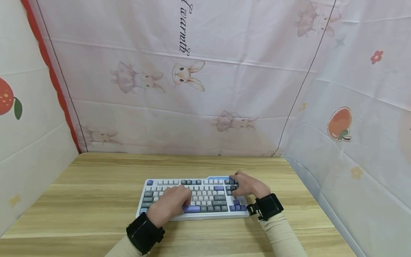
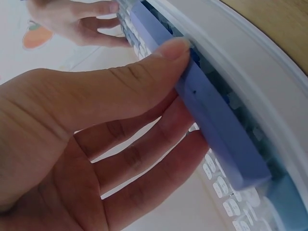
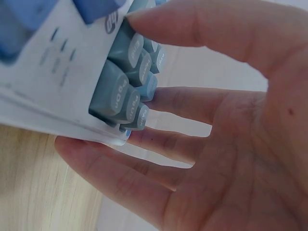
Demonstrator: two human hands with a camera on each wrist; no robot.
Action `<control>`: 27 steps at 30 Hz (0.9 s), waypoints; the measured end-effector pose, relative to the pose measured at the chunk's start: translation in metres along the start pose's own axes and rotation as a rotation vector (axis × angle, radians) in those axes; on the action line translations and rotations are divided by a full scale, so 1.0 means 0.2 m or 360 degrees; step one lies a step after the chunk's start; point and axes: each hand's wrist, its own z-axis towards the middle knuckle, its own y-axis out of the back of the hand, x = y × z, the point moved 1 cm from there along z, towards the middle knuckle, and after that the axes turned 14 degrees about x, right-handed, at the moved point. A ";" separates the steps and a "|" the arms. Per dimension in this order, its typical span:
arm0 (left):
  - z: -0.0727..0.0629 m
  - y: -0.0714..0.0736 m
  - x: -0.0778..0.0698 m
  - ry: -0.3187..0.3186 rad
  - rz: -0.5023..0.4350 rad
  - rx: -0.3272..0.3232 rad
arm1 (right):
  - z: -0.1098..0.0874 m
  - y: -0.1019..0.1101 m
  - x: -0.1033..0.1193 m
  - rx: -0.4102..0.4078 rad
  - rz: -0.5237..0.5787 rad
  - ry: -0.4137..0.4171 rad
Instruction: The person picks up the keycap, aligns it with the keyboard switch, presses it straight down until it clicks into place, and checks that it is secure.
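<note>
A white keyboard (image 1: 205,194) with grey, white and purple keycaps lies on the wooden table. My left hand (image 1: 168,205) reaches over its lower left part. In the left wrist view, the thumb (image 2: 166,55) sits at the near edge of the long purple spacebar (image 2: 221,130) and the fingertips meet its far edge, pinching it between them. My right hand (image 1: 252,185) grips the keyboard's upper right corner. The right wrist view has the thumb (image 3: 163,21) on the grey navigation keys (image 3: 113,91), other fingers round the far and side edges.
Both wrists wear black straps (image 1: 269,207). The wooden tabletop (image 1: 80,207) extends around the keyboard. A pale cloth (image 1: 237,89) printed with rabbits hangs behind the table, with fruit and flower prints on the side cloths.
</note>
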 end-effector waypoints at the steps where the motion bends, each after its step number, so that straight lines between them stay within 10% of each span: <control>1: 0.00 0.00 0.00 0.0003 0.0000 -0.0003 | 0.00 0.00 0.00 0.0003 0.0003 0.0003; 27: 0.01 0.00 0.01 -0.0017 0.0071 -0.0036 | 0.00 0.00 0.00 0.0000 0.0000 -0.0012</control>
